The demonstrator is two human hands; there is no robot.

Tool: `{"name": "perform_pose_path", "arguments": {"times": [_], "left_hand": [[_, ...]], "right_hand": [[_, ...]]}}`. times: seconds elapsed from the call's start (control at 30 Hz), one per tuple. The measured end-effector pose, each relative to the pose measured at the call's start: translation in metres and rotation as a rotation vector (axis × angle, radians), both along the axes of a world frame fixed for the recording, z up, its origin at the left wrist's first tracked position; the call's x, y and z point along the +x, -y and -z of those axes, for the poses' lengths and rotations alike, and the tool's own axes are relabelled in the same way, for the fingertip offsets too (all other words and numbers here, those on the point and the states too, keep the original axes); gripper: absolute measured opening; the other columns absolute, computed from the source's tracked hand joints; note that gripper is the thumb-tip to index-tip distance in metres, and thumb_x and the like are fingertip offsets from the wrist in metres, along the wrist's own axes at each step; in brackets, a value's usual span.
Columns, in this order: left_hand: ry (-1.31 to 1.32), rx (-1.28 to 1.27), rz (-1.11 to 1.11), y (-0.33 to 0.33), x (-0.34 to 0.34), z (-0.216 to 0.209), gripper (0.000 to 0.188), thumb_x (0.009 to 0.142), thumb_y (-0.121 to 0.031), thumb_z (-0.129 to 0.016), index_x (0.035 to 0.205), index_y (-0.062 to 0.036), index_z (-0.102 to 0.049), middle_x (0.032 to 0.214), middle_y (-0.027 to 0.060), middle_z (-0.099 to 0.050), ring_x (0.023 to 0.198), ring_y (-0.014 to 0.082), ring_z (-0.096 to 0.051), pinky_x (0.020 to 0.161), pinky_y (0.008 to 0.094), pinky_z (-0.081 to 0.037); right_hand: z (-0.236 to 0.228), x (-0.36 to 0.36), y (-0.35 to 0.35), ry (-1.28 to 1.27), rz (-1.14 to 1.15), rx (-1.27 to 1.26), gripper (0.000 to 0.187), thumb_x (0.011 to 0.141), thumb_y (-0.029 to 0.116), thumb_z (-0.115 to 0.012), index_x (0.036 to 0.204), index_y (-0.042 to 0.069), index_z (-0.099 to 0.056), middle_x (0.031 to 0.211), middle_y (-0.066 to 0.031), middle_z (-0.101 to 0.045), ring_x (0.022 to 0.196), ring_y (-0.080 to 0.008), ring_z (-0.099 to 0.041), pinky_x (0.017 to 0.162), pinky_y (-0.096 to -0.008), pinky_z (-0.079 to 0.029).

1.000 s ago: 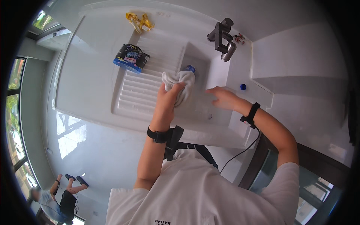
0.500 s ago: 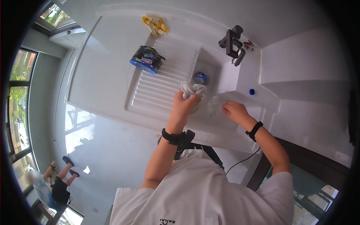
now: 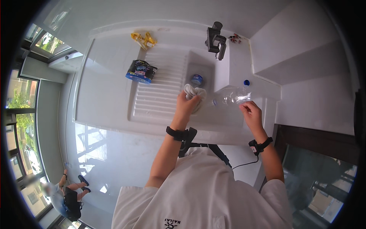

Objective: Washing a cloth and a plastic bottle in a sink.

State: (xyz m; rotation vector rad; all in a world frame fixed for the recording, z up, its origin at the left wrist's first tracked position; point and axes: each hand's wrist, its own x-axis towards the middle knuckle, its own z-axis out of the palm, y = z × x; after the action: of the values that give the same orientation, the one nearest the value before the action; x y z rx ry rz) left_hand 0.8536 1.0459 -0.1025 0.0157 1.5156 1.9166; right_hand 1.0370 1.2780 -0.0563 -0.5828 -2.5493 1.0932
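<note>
In my left hand (image 3: 187, 105), the fingers are closed on a bunched white cloth (image 3: 196, 92) over the front of the sink basin. To its right, a clear plastic bottle (image 3: 234, 95) lies sideways, its neck toward the cloth. My right hand (image 3: 251, 112) has bent fingers pressed together at the bottle's near side, by its base end; the contact is partly hidden. A blue-labelled round container (image 3: 196, 79) stands in the basin just beyond the cloth. On the ledge past the bottle sits a blue bottle cap (image 3: 246, 82).
Left of the basin is a ribbed washboard (image 3: 162, 87) with a black and blue package (image 3: 141, 71) at its edge. A yellow wrapper (image 3: 144, 39) lies behind. The dark faucet (image 3: 216, 42) rises at the back, beside small red items (image 3: 234, 38). Another person (image 3: 66, 196) is far off at lower left.
My right hand has moved right, away from my left hand. The bottle now shows stretched out sideways between them. The whole view has shifted slightly; my left hand keeps the cloth.
</note>
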Motion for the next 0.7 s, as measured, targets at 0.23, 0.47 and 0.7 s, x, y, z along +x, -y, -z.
{"name": "perform_pose_path", "arguments": {"times": [0.23,0.47,0.7], "left_hand": [[-0.039,-0.139,0.092,-0.006,0.009,0.025,0.03,0.082,-0.012,-0.073,0.108,-0.0003,-0.064,0.096,0.006,-0.067,0.084,0.013,-0.065,0.073,0.0277,-0.053],[0.072,-0.027,0.011,-0.001,0.002,0.017,0.033,0.082,-0.012,-0.074,0.111,0.0001,-0.063,0.096,0.0061,-0.067,0.083,0.0127,-0.065,0.072,0.0262,-0.053],[0.057,-0.006,-0.069,0.021,-0.025,-0.022,0.033,0.084,-0.013,-0.072,0.113,-0.0003,-0.062,0.098,0.0069,-0.068,0.085,0.0138,-0.066,0.073,0.0264,-0.054]], "right_hand": [[-0.043,0.006,0.012,-0.062,-0.228,0.45,0.005,0.086,0.002,-0.069,0.091,0.002,-0.068,0.094,-0.0081,-0.066,0.082,-0.0211,-0.066,0.073,-0.0302,-0.053],[-0.036,0.001,0.018,-0.148,-0.073,0.315,0.005,0.087,0.003,-0.069,0.091,0.001,-0.068,0.089,-0.0086,-0.068,0.078,-0.0196,-0.067,0.073,-0.0282,-0.053],[-0.024,-0.019,0.049,-0.196,0.414,-0.481,0.019,0.094,0.02,-0.069,0.101,0.001,-0.07,0.088,-0.0041,-0.07,0.074,-0.0124,-0.067,0.062,-0.0213,-0.047]]}}
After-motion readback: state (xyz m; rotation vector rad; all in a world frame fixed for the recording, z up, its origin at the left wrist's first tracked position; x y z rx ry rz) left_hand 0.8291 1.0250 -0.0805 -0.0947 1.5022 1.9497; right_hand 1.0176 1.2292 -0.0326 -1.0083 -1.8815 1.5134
